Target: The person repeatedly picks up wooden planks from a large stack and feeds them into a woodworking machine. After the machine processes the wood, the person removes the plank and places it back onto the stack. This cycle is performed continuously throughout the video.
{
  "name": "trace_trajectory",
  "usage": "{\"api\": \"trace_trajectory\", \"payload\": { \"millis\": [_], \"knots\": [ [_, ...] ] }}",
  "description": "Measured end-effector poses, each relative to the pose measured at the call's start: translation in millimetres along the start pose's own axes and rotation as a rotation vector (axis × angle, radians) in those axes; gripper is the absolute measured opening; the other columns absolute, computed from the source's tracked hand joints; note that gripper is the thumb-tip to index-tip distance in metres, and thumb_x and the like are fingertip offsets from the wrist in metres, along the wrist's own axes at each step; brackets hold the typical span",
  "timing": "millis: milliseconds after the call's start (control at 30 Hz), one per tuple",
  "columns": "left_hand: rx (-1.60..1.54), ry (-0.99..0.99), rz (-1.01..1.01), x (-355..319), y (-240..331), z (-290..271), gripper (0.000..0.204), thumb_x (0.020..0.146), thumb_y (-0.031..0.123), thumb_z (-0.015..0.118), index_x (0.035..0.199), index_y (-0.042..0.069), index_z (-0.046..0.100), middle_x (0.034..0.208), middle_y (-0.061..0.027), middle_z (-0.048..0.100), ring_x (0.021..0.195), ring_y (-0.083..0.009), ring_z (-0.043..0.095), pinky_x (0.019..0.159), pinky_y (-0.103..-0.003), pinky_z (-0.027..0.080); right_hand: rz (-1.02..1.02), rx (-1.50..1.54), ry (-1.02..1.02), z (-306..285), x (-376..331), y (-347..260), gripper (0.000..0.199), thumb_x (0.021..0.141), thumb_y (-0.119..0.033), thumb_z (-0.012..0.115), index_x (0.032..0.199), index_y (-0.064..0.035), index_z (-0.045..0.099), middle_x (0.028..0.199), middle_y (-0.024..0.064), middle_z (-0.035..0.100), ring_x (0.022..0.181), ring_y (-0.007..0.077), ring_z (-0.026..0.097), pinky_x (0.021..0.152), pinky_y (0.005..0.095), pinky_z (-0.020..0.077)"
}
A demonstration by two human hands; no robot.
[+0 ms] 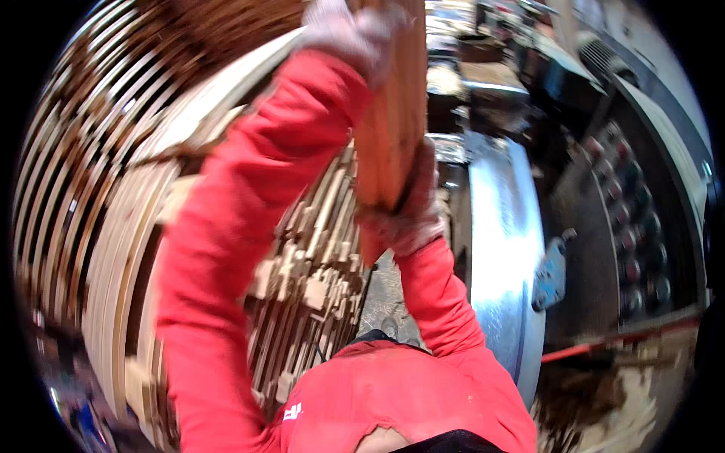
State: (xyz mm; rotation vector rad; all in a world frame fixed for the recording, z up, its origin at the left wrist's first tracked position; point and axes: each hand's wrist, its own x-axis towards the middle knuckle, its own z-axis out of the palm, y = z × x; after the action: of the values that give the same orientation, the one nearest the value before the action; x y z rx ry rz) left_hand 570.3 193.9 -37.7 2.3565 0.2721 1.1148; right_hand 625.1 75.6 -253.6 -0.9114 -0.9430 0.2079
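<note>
A reddish-brown wooden board point(387, 143) stretches away from me, raised in front of my chest. My left hand point(349, 34), in a pale work glove, is closed on its left side near the top of the view; motion smears the fingers. Closer to me, my right hand point(411, 215) wears a similar glove and wraps round the board's near end from below and the right. The far end of the board runs out of view at the top.
Stacked light-coloured boards point(317, 279) lie to my left, with more slatted stacks point(83, 174) beyond. On my right runs a shiny metal machine bed point(502, 249). Farther right stands a dark panel point(623, 219) with rows of round parts. A strip of floor point(387, 294) shows below the board.
</note>
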Motion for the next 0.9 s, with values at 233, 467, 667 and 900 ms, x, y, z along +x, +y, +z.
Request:
{"api": "trace_trajectory", "payload": {
  "millis": [233,467,667,900],
  "knots": [
    [-0.346,-0.512,-0.702,-128,-91,304,0.038,0.083,0.036,0.059,0.098,0.002,0.067,0.086,-0.0142,0.068,0.076,-0.024,0.066,0.07,-0.036,0.053,0.313,-1.557,-0.01,-185,-191,-19,0.098,0.063,-0.03,0.076,0.143,-0.0028,0.028,0.135,0.0298,0.04,0.117,0.0455,0.046,0.096,0.0499,0.041],
    [-0.647,-1.084,-0.742,-109,-74,303,0.029,0.085,0.028,0.063,0.097,0.001,0.065,0.076,-0.0059,0.066,0.064,-0.0124,0.061,0.058,-0.027,0.051,0.6,-1.765,0.051,-200,-317,-85,0.083,0.057,-0.038,0.075,0.128,-0.0042,0.047,0.135,0.0315,0.041,0.114,0.0484,0.048,0.091,0.053,0.0415],
    [0.246,-0.688,-0.161,71,-97,159,0.046,0.081,0.043,0.065,0.112,0.01,0.06,0.098,-0.0146,0.067,0.09,-0.029,0.065,0.08,-0.038,0.051,0.06,-1.719,0.327,-224,-80,85,0.071,0.075,-0.039,0.068,0.135,-0.0107,0.045,0.139,0.0213,0.039,0.113,0.0431,0.049,0.094,0.0502,0.0427],
    [1.428,-0.415,-0.657,100,-165,-81,0.068,0.076,0.043,0.061,0.128,0.003,0.046,0.115,-0.0214,0.062,0.105,-0.033,0.062,0.091,-0.042,0.049,0.023,-1.463,0.271,-244,43,207,0.078,0.068,-0.031,0.075,0.138,-0.0167,0.042,0.144,0.0149,0.035,0.117,0.0399,0.049,0.098,0.0487,0.0428]
  ]
}}
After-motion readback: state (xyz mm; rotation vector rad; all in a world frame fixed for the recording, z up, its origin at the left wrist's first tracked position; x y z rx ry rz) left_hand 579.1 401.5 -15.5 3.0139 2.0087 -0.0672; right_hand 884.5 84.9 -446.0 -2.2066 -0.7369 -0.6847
